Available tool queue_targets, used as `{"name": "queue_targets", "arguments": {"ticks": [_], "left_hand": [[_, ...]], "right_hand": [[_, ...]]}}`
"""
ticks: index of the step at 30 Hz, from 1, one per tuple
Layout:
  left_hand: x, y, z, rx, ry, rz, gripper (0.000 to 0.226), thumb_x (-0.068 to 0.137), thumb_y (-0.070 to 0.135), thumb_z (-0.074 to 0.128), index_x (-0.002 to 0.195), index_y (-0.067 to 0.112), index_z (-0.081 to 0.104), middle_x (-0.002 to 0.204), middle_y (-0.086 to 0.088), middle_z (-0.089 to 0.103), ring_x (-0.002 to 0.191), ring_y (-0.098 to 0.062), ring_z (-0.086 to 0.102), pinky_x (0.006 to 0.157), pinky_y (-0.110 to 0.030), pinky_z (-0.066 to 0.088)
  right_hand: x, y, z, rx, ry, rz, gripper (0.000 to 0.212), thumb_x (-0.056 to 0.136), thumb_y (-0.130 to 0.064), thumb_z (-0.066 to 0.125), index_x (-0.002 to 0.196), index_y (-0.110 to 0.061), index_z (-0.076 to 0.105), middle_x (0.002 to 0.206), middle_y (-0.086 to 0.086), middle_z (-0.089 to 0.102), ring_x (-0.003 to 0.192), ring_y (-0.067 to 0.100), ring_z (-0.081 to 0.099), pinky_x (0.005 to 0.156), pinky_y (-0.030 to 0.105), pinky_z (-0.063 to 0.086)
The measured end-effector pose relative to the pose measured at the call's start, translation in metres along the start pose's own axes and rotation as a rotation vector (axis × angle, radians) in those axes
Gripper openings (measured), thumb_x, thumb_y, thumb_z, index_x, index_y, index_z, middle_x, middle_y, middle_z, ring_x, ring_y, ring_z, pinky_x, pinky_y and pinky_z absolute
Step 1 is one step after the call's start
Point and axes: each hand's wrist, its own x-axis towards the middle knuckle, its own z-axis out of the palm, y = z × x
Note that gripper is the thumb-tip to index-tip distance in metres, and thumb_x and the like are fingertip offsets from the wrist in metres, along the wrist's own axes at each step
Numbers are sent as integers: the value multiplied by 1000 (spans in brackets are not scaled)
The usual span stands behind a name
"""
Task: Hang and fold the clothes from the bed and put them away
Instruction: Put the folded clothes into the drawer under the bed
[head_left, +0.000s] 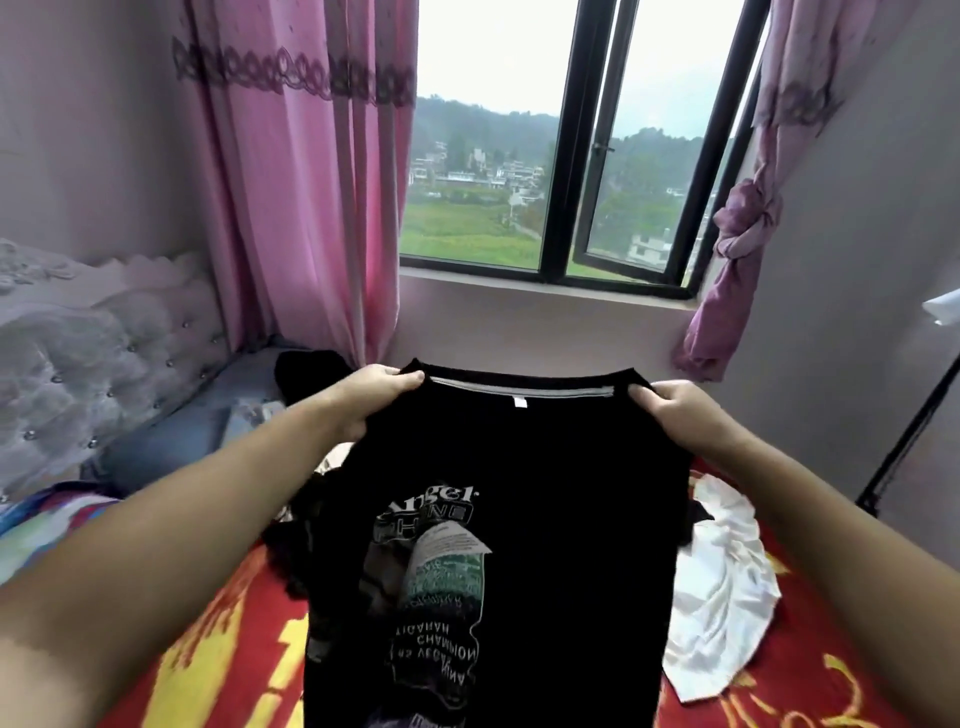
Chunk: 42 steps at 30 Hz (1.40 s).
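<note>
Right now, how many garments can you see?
3: black T-shirt held up by both hands, white garment on the bed at right, dark garment behind the left hand. More may be hidden.

black t-shirt (519, 467) between both hands, above bed (831, 691)

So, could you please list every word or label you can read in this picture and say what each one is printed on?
All of the text is on the black T-shirt held up by the left hand and right hand.
"Angel": top of the print, first letter partly creased.
"CHAMPION": lower down, mirrored.
Boxed line under "Angel": too blurred to read.
Other mirrored lines: not reliably legible.
White neck tag: blank or too small to read.
</note>
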Motion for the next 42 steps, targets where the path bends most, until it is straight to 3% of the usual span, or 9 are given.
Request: {"name": "queue_targets", "arguments": {"ticks": [7,11,14,20,25,29,34,38,42], "left_hand": [[-31,27,89,-142,-182,146,17,101,11,44,104,8,61,90,-12,63,81,-23,60,81,-35,51],[-44,47,99,-233,-233,195,16,103,13,38,103,7,53,79,-11,53,61,-18,54,54,-24,50],[-49,56,91,-223,-269,246,24,97,-4,36,91,4,58,79,-10,61,66,-15,60,61,-24,55],[-41,67,65,1061,25,934,69,82,24,69,143,19,36,142,-3,40,131,-16,32,113,-33,18],[-33,79,66,899,-249,689,20,85,28,69,93,10,71,72,2,65,62,-2,55,64,-21,43],[-29,87,66,899,-251,693,24,90,27,63,94,5,72,84,-14,71,71,-19,65,73,-29,49],[-12,84,68,900,-315,649,22,90,24,64,69,19,68,58,9,58,52,-2,52,55,-11,42],[17,54,78,1038,-315,562,23,88,28,66,76,9,67,58,6,54,49,0,45,55,-17,40],[41,61,86,1131,-200,657,25,85,32,67,75,9,65,65,-5,61,61,-13,53,65,-32,46]], "right_hand": [[-14,-72,70,9,66,-281,30,100,-28,43,95,-13,69,89,3,70,85,19,61,75,35,44],[-22,-93,71,240,-86,-291,36,103,-38,33,107,-17,62,106,3,67,102,17,60,94,34,44],[-26,-92,60,205,-215,-328,40,96,-39,51,127,-14,52,116,3,65,110,17,60,99,36,46],[-32,-89,34,119,-305,-440,32,90,0,43,107,-20,61,67,-20,60,55,-5,52,52,8,36],[-40,-87,22,169,-281,-467,38,90,1,40,107,-26,60,60,-23,57,48,-4,48,46,6,33],[-49,-59,25,213,-377,-324,28,76,-11,49,94,-30,60,63,-20,59,53,-5,50,50,10,38],[-65,19,69,14,-556,-84,11,70,-20,53,61,-26,54,53,-23,53,52,-9,47,55,10,35],[-40,77,70,-284,-315,3,26,85,-11,54,61,-21,50,57,-12,54,60,4,53,57,24,36],[-12,86,39,-526,28,-79,19,86,-13,51,100,-10,64,105,13,65,97,34,61,77,38,47]]}}
